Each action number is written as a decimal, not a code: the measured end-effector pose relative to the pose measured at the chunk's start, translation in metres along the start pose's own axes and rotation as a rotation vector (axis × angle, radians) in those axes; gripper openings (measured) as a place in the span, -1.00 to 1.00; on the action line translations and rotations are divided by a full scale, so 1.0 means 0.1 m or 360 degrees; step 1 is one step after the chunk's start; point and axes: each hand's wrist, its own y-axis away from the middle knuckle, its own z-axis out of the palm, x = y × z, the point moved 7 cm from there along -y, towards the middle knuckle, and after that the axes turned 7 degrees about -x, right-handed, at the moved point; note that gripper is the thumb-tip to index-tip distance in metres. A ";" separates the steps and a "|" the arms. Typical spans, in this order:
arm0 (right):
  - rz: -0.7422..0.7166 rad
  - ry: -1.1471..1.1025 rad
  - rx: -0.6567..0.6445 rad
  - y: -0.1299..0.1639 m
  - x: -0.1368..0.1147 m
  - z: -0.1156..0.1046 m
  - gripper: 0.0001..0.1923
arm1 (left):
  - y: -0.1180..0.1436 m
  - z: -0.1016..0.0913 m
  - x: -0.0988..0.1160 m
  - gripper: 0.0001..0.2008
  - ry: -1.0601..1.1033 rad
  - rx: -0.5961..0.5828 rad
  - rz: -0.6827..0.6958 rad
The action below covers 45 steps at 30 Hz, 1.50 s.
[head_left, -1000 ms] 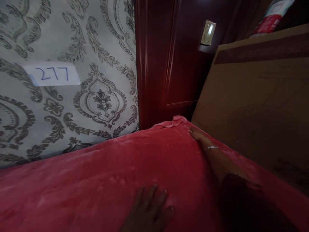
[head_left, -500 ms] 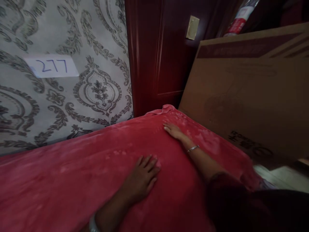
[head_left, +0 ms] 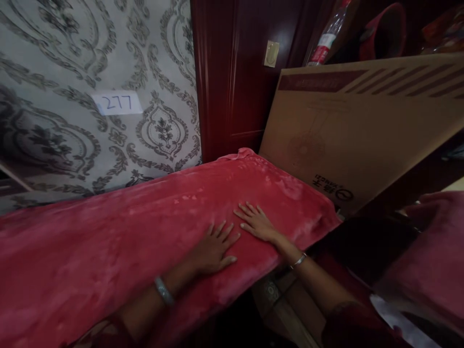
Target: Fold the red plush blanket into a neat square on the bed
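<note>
A plush pinkish-red blanket is spread over a long flat surface that runs along the wall. My left hand lies palm down on it near the middle, fingers spread, a wide silvery band on the wrist. A little farther off and to the right, my right hand also rests flat on the cloth with its fingers apart, wearing a thin bracelet. Neither hand grips anything. At the far corner the blanket is bunched into a small fold.
A large cardboard box leans at the far right, with a bottle behind its top edge. Patterned wallpaper bears a paper marked 277. Dark red panelling stands beside it. More pink cloth lies at the right.
My right hand has come nearer and closer to my left, its fingers now more spread. The view has pulled back, showing the blanket's near edge and more of the box.
</note>
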 end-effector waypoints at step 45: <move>-0.0719 -0.0068 -0.0156 0.15 -2.18 0.52 -0.33 | 3.48 0.56 -0.17 -0.44 -0.0381 0.0654 -0.1575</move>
